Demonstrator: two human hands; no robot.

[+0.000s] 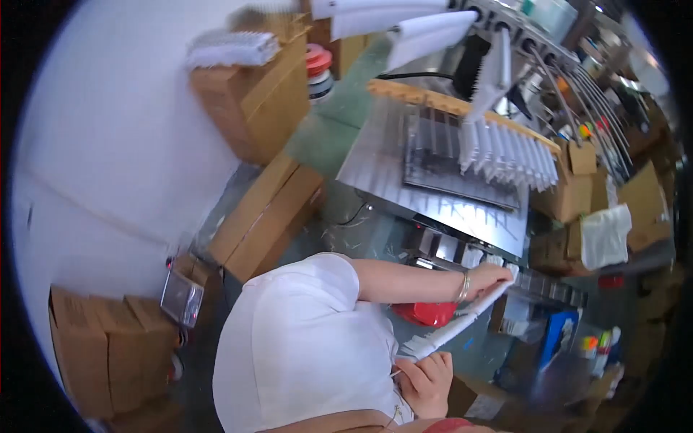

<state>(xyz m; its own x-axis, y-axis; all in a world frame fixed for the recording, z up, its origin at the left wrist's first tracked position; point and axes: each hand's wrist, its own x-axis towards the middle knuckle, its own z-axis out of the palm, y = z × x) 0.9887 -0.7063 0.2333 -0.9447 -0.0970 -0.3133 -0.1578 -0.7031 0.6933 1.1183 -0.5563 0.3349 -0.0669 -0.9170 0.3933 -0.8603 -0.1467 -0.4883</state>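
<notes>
Just beside my white shirt (303,346), my right hand (426,382) curls at the near end of a white fringed roll (462,325); I cannot tell its grip. Slanting away rightward, the roll reaches my left hand (487,280), fingers clasping its far end.

The left grip (488,281) holds a white strip (463,322).

Held white strip (462,322) slightly blurred

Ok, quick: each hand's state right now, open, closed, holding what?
Left hand: closed, holding the far end of a long white strip.
Right hand: closed, seemingly on the strip's near end.
</notes>
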